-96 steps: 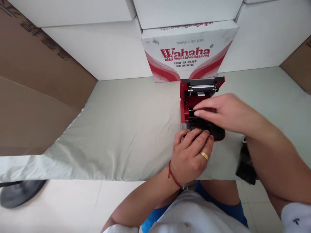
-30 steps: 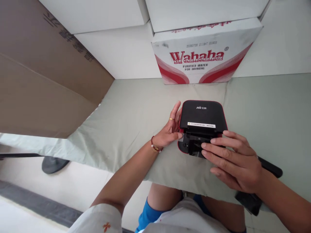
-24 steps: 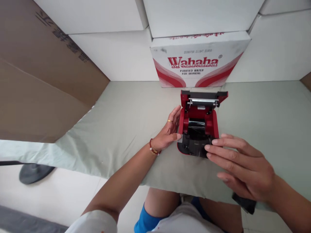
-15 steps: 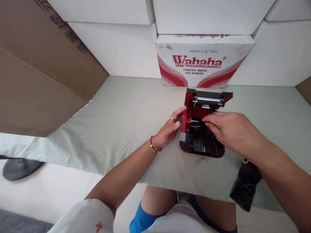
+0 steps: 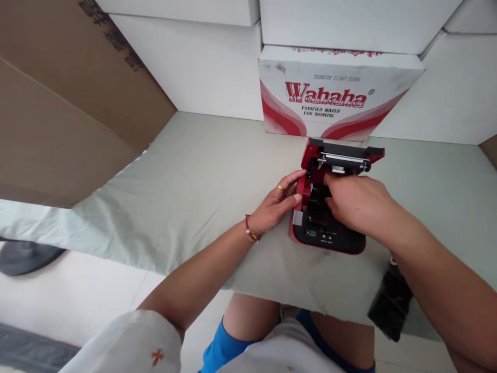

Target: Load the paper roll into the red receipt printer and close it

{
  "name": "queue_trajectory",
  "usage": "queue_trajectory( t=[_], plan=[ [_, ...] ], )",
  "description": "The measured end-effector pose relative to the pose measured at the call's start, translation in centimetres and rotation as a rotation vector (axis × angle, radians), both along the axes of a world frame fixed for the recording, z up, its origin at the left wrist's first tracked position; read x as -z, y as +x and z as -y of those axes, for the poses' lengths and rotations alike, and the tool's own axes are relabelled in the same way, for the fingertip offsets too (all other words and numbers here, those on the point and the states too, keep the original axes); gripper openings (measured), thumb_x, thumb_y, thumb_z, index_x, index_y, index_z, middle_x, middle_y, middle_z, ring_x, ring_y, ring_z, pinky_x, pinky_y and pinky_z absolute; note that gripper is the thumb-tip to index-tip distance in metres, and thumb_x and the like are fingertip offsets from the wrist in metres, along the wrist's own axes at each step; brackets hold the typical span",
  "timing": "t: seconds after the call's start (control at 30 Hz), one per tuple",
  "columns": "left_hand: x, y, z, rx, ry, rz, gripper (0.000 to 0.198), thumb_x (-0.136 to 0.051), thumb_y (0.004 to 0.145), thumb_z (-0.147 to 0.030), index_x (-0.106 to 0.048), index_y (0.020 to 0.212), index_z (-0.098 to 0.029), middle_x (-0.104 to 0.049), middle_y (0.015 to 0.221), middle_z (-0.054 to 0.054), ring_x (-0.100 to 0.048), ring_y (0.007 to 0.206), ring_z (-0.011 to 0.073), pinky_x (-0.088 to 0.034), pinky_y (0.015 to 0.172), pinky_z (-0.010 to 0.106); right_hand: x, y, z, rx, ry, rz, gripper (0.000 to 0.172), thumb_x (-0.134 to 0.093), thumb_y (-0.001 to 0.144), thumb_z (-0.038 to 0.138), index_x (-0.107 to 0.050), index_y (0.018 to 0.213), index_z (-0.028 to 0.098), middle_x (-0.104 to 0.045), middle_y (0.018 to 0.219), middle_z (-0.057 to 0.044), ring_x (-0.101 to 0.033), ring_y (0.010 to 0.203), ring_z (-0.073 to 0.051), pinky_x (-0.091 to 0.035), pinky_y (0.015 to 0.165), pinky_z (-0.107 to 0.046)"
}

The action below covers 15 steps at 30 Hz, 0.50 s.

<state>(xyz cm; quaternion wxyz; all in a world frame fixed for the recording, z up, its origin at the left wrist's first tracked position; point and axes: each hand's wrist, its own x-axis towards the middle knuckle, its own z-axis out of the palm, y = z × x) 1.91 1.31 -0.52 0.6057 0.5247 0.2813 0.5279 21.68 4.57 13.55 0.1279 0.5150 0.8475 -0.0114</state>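
Under the right hand [image 5: 359,202], in the head view, the printer [image 5: 324,239] is braced by the unclenched left hand [image 5: 274,210]; whether the roll [image 5: 319,194] is gripped cannot be told. If the printer were jolted, the raised lid [image 5: 344,149] could be dropped onto the right hand.

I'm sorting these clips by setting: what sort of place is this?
Probably a storage room or simple workroom: a cloth-covered table backed by stacked white box-like blocks, with a Wahaha water carton against them and a brown cardboard box at picture left.
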Motion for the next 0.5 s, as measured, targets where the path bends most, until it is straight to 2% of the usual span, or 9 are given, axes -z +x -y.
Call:
queue_trajectory(
  t=[0.1,0.2,0.37,0.5],
  plan=[
    [0.1,0.0,-0.1,-0.014,0.009,0.011,0.065,-0.08,0.101,-0.051,-0.06,0.162,-0.038,-0.065,0.167,0.007,-0.067,0.149,0.0279,-0.055,0.126,0.049,-0.3,0.3,0.3,-0.019,0.01,0.017,0.039,-0.061,0.097,0.02,-0.072,0.135,0.021,-0.084,0.113,-0.017,-0.08,0.087,-0.033,-0.049,0.061,-0.038],
    [0.1,0.0,-0.1,-0.004,0.023,-0.002,0.063,-0.078,0.103,-0.051,-0.06,0.162,-0.04,-0.066,0.166,0.007,-0.068,0.147,0.0276,-0.057,0.124,0.048,-0.2,0.7,0.7,-0.046,0.031,0.002,0.036,-0.057,0.1,0.022,-0.074,0.132,0.02,-0.082,0.117,-0.018,-0.079,0.085,-0.03,-0.048,0.059,-0.036],
    [-0.1,0.1,0.1,0.012,0.046,-0.025,0.061,-0.075,0.105,-0.051,-0.058,0.163,-0.039,-0.067,0.164,0.008,-0.071,0.142,0.0272,-0.06,0.121,0.047,0.2,0.9,1.4,-0.015,0.036,-0.013,0.042,-0.053,0.104,0.021,-0.073,0.141,0.02,-0.08,0.127,-0.019,-0.081,0.09,-0.033,-0.051,0.062,-0.039],
    [0.0,0.0,0.3,-0.033,0.065,-0.058,0.058,-0.074,0.107,-0.05,-0.059,0.162,-0.041,-0.06,0.171,0.007,-0.067,0.149,0.0268,-0.056,0.126,0.047,0.3,0.9,2.0,0.036,0.02,-0.067,0.05,-0.048,0.107,0.019,-0.07,0.151,0.023,-0.079,0.139,-0.018,-0.082,0.099,-0.037,-0.055,0.069,-0.043]
  ],
)
